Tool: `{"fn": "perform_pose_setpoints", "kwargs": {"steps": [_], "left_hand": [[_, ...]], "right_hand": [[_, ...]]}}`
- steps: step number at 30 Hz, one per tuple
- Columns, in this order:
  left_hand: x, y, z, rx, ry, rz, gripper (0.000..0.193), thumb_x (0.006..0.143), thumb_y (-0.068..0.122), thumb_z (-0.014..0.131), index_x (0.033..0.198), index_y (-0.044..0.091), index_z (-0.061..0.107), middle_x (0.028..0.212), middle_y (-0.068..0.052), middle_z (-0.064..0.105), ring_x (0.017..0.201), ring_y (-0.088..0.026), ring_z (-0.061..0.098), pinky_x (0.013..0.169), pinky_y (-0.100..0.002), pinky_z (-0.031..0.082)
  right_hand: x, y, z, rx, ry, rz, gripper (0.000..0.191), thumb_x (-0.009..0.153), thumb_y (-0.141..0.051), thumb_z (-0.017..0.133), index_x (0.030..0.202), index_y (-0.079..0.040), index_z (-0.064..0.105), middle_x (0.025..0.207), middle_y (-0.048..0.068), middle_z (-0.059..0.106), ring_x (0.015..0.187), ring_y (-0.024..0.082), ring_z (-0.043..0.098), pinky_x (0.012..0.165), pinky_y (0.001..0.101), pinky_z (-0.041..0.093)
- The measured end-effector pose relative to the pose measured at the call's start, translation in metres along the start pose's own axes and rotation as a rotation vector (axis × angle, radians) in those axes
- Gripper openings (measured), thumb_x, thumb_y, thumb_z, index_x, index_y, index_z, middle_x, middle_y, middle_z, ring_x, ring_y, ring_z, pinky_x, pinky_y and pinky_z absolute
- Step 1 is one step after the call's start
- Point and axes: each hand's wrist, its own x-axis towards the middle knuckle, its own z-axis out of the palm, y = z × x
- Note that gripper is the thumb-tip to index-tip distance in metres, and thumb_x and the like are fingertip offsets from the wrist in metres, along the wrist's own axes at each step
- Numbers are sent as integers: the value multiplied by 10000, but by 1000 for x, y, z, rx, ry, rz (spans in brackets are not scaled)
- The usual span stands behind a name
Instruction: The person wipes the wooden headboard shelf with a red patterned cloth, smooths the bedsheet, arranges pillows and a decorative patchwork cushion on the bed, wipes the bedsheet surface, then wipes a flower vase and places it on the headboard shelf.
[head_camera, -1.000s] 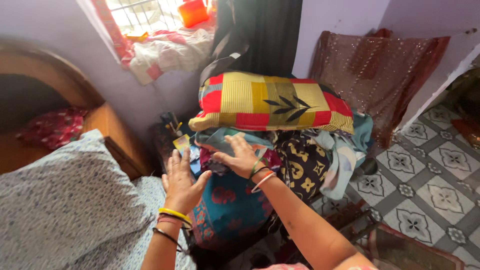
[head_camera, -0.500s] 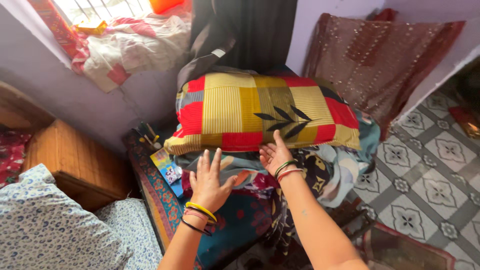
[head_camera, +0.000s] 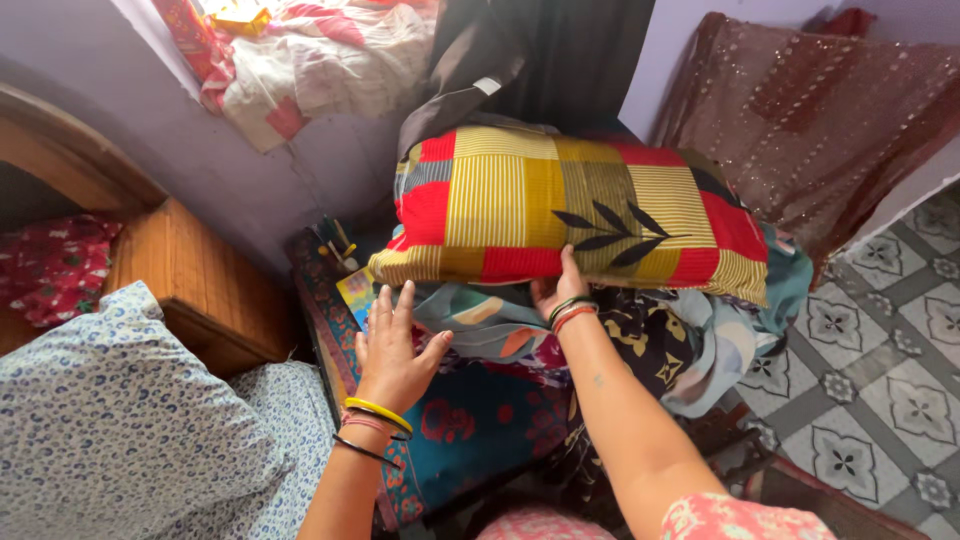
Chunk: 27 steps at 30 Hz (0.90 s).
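Observation:
A red, yellow and grey patchwork pillow (head_camera: 570, 205) with a black leaf print lies on top of a heap of folded cloths (head_camera: 520, 340). My right hand (head_camera: 556, 288) reaches under the pillow's front edge, thumb against its red patch, fingers hidden beneath it. My left hand (head_camera: 392, 350) hovers flat over the teal and red cloth (head_camera: 470, 425) at the heap's left side, fingers spread, holding nothing. Bangles ring both wrists.
A wooden bed headboard (head_camera: 190, 280) and a blue-patterned pillow (head_camera: 110, 420) lie at the left. Brown sequinned fabric (head_camera: 820, 120) drapes at the right, a dark garment (head_camera: 540, 60) hangs behind, crumpled cloth (head_camera: 310, 55) sits on the sill. Patterned floor tiles (head_camera: 880, 380) are at the right.
The view has closed in on the heap. My right hand has moved forward under the pillow's front edge. My left hand stays spread over the cloths.

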Motion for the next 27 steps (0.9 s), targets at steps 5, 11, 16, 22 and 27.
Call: {"fn": "perform_pose_setpoints", "kwargs": {"steps": [5, 11, 16, 22, 27], "left_hand": [[-13, -8, 0, -58, -4, -63, 908, 854, 512, 721, 1594, 228, 277, 1682, -170, 197, 1561, -372, 154, 1174, -647, 156], [-12, -10, -16, -590, 139, 99, 862, 1004, 551, 640, 1614, 129, 200, 1661, -175, 303, 1577, -337, 282, 1262, -544, 267], [-57, 19, -78, -1623, 148, -192, 658, 896, 568, 559, 1472, 313, 369, 1433, 53, 501, 1397, -257, 503, 1059, -522, 421], [-180, 16, -198, -1707, 543, -227, 579, 887, 645, 570, 1261, 207, 631, 1101, 40, 687, 1042, -174, 656, 888, -461, 557], [-282, -25, -237, -1578, 812, -159, 430, 1038, 550, 693, 1212, 171, 592, 980, 32, 629, 773, -135, 534, 618, -291, 421]], "right_hand": [[-9, -61, 57, -178, 27, -502, 166, 952, -362, 675, 969, -205, 624, 741, -61, 619, 447, 90, 501, 365, 240, 360], [-105, -109, 143, -337, -471, -755, 314, 1040, -373, 614, 810, -164, 656, 577, -47, 525, 435, 86, 443, 401, 241, 328], [-204, 4, 170, -1141, -711, -1680, 443, 908, -85, 649, 1347, -137, 678, 741, 47, 678, 616, 175, 698, 596, 371, 575], [-372, 191, 153, -678, -1031, -447, 387, 993, -407, 672, 1119, -46, 731, 812, -9, 713, 608, 64, 629, 526, 260, 521], [-467, 266, 113, -720, -1180, -168, 417, 1011, -435, 670, 975, -27, 749, 734, -4, 669, 596, 57, 601, 517, 237, 489]]}}
